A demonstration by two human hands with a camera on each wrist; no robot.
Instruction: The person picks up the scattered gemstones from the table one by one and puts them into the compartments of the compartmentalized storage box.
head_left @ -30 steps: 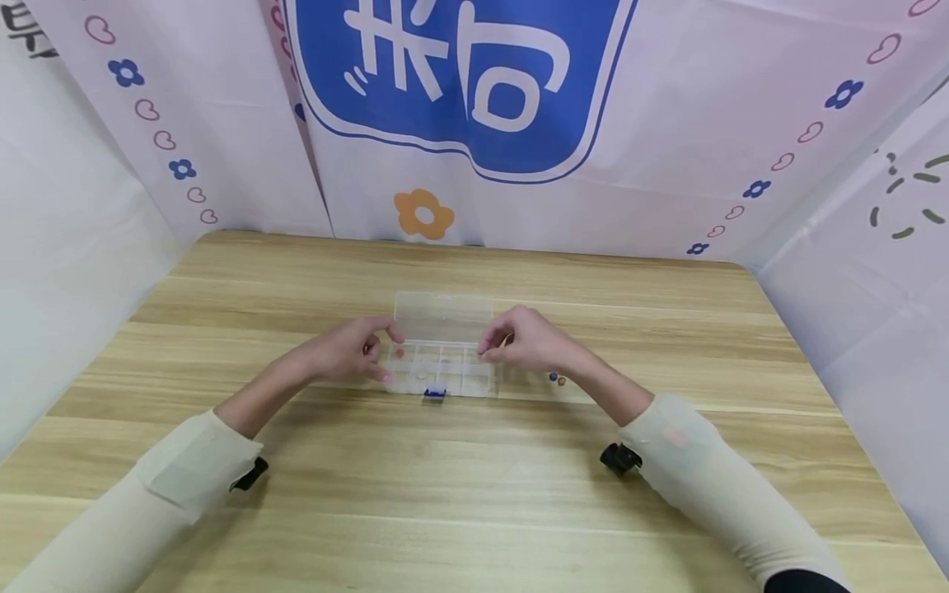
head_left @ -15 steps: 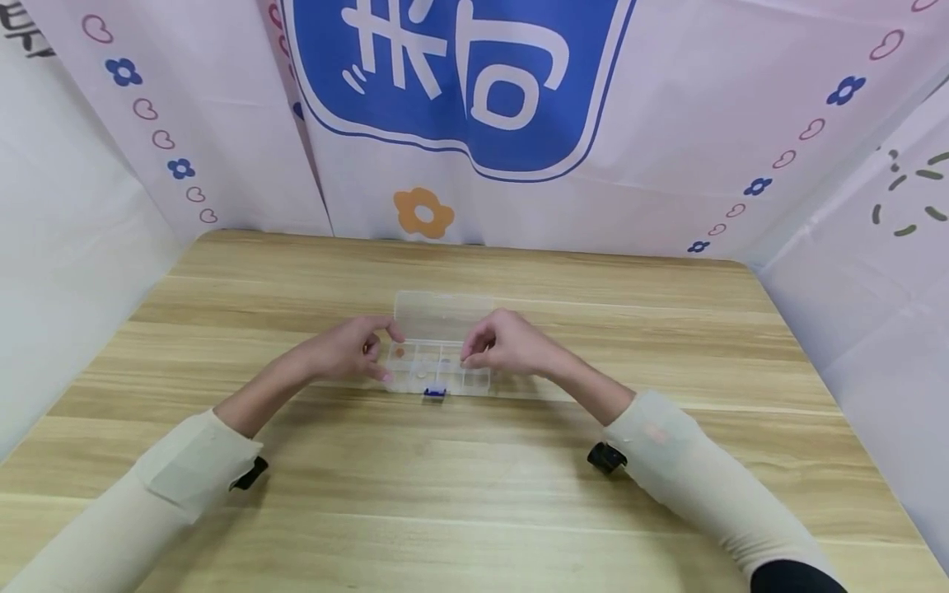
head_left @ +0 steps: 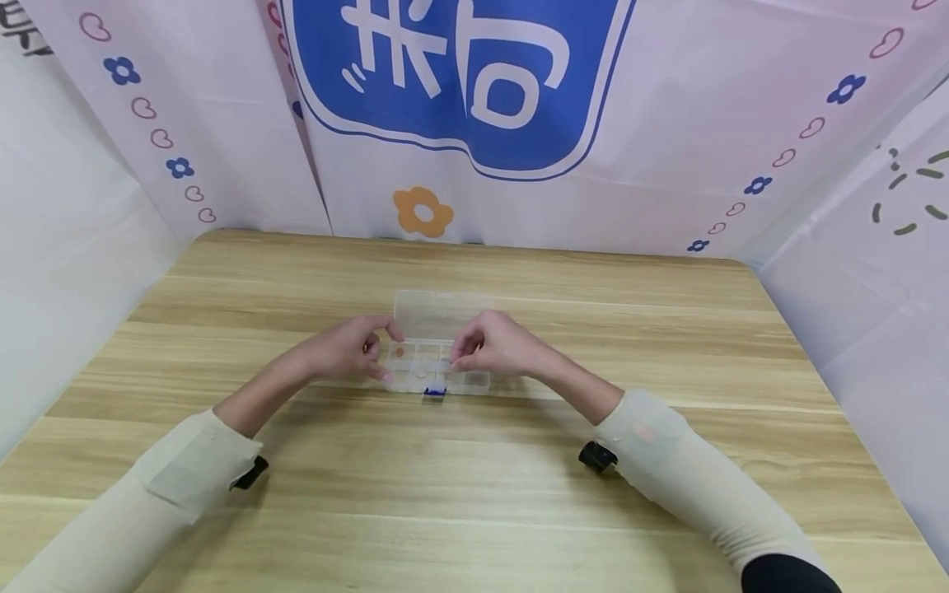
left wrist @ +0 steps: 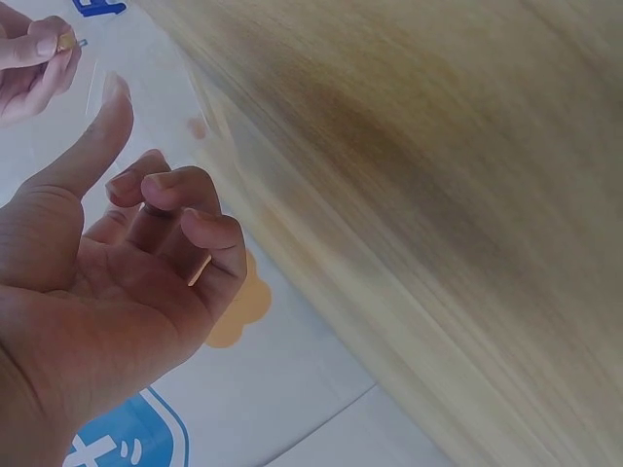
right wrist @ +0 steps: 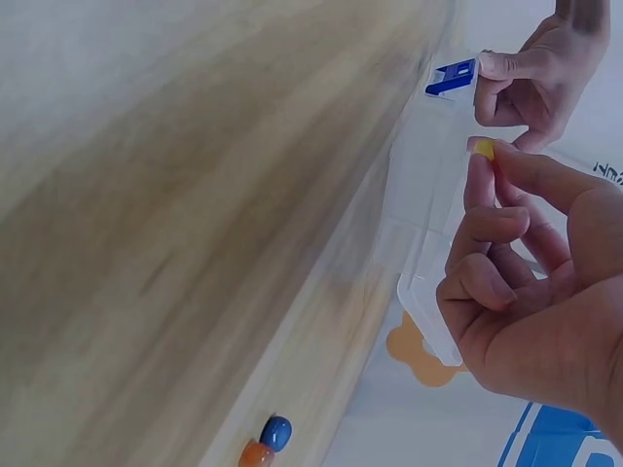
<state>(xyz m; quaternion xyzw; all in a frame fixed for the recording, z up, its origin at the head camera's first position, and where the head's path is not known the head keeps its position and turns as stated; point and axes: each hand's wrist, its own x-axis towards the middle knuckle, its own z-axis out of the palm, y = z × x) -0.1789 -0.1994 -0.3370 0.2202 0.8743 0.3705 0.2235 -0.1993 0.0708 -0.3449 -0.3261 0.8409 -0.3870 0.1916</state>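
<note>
A clear plastic compartment box (head_left: 478, 381) lies on the table with its lid (head_left: 426, 309) raised at the back and a blue latch (head_left: 434, 393) in front. My left hand (head_left: 344, 350) grips its left end, index finger at the back and thumb at the front. Over the right-middle compartments, my right hand (head_left: 497, 344) pinches a small yellow bead (right wrist: 484, 148) between thumb and index finger. An orange bead (head_left: 400, 352) sits in the back-left compartment. Something small and pale (head_left: 422, 375) shows in the compartment beside it.
A blue bead (right wrist: 276, 433) and an orange-brown bead (right wrist: 257, 454) rest on the wooden table (head_left: 445, 494), to the right of the box. In the head view my right forearm hides them. A printed cloth (head_left: 593, 206) hangs behind the table.
My right hand has moved left over the box, from its right end to the right-middle compartments. The loose beads have become covered in the head view. My left hand has stayed in place.
</note>
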